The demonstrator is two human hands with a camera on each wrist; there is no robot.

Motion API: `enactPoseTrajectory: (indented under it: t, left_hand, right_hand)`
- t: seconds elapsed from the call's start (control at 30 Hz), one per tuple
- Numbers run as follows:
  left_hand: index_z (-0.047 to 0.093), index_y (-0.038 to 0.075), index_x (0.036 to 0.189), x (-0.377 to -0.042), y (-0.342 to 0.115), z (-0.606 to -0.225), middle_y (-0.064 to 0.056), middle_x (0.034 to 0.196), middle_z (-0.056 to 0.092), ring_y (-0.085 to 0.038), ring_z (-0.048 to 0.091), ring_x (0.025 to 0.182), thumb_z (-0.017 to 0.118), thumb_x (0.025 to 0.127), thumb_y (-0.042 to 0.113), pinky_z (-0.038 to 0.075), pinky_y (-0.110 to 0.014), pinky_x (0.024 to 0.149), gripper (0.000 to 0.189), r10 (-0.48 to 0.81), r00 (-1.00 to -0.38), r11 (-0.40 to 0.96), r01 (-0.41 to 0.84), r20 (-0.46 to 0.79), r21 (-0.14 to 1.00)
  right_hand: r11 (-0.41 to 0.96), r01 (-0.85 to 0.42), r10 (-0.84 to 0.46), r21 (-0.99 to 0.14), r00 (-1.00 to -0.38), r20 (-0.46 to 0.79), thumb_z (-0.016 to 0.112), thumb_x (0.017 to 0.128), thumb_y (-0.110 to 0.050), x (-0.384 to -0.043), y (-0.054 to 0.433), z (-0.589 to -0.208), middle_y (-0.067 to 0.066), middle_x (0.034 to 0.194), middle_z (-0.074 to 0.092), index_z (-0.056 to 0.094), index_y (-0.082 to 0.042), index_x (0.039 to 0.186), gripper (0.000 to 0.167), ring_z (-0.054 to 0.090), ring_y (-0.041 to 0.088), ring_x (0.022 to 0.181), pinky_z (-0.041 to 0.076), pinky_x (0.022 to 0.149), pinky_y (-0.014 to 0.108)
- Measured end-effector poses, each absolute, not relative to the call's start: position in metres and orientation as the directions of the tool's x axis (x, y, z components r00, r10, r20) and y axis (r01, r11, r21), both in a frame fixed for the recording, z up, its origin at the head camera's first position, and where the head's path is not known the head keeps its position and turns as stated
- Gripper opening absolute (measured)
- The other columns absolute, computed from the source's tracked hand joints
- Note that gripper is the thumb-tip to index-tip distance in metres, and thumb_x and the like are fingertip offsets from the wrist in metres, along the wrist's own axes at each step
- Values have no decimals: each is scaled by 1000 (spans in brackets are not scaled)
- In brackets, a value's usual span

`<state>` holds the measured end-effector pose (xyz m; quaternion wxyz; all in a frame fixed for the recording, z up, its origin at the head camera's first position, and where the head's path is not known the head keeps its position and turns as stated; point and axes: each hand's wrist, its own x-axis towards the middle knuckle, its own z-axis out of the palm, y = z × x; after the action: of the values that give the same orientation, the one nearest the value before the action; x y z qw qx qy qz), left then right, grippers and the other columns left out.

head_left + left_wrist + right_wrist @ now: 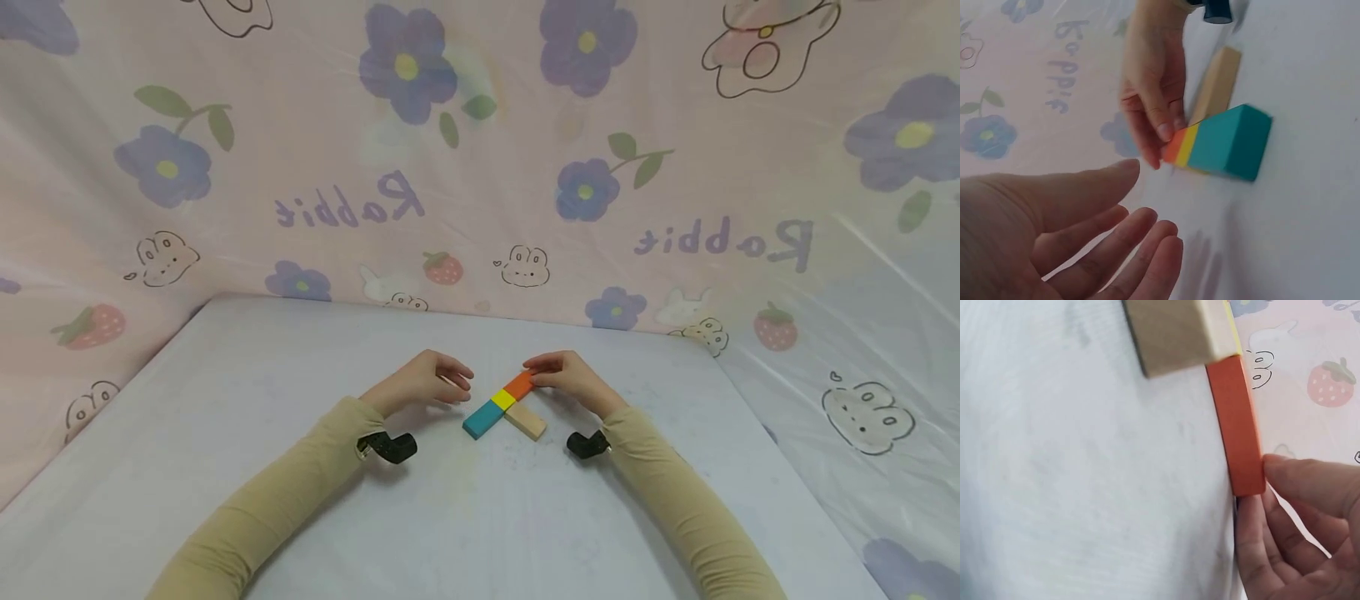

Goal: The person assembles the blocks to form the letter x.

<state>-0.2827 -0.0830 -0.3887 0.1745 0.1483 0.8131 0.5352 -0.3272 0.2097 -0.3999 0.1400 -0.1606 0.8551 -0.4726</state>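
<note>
Several wooden blocks lie joined on the table. A blue-green block [483, 419], a small yellow block [503, 400] and an orange block [519, 385] form one slanting row, and a plain wood block [526, 421] branches off sideways near the yellow one. At the far end of the row, my right hand [572, 377] pinches the orange block [1237, 428] between thumb and fingers. My left hand [426, 382] hovers left of the row with its fingers loosely extended and nothing in them. In the left wrist view its thumb and fingers [1147, 219] are apart from the blocks.
A white-covered table [360, 517] lies beneath the blocks. Behind it and at the sides hangs a printed curtain [480, 150] with flowers, rabbits and strawberries. A black wrist device [393, 447] juts from the left sleeve, another [587, 445] from the right.
</note>
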Motion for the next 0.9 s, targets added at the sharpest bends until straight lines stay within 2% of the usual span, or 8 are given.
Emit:
enactPoseTrajectory:
  t: [0.27,0.4,0.63,0.8,0.9]
  left_hand:
    - [63,5,124,-290,-115,-367,-13,115,65,-20,63,101,78,81,16,52,-36,86,47,402,-914,351,100,-53,931]
    - [62,8,126,-293,-131,-360,-12,118,64,-22,61,107,78,81,18,49,-34,90,48,403,-915,360,164,5,918]
    - [57,5,130,-297,-152,-356,-17,128,57,-32,56,116,81,77,13,45,-41,96,58,498,-862,275,261,95,925]
    - [56,4,131,-299,-161,-360,-14,132,55,-39,48,122,81,76,7,38,-48,102,61,550,-825,231,297,128,926]
    - [55,3,131,-301,-165,-364,-12,132,54,-40,46,123,81,76,6,37,-47,104,61,571,-808,254,340,143,906]
  right_hand:
    - [533,-152,-408,-832,-908,-96,67,89,-8,-326,208,-396,13,116,66,62,1,123,35,58,21,95,46,76,31]
    - [546,-146,-407,-825,-907,-108,67,89,-9,-326,208,-395,12,117,65,63,0,123,35,58,21,98,47,79,31]
    - [541,-142,-406,-829,-907,-110,68,89,-10,-327,208,-397,13,117,65,63,0,123,36,58,22,99,47,78,32]
    - [526,-143,-420,-838,-901,-110,67,89,-8,-326,209,-396,17,120,63,60,4,124,37,57,24,100,47,80,36]
    - [522,-145,-428,-841,-897,-111,65,90,-5,-322,206,-390,21,121,61,58,7,125,37,57,28,101,47,81,42]
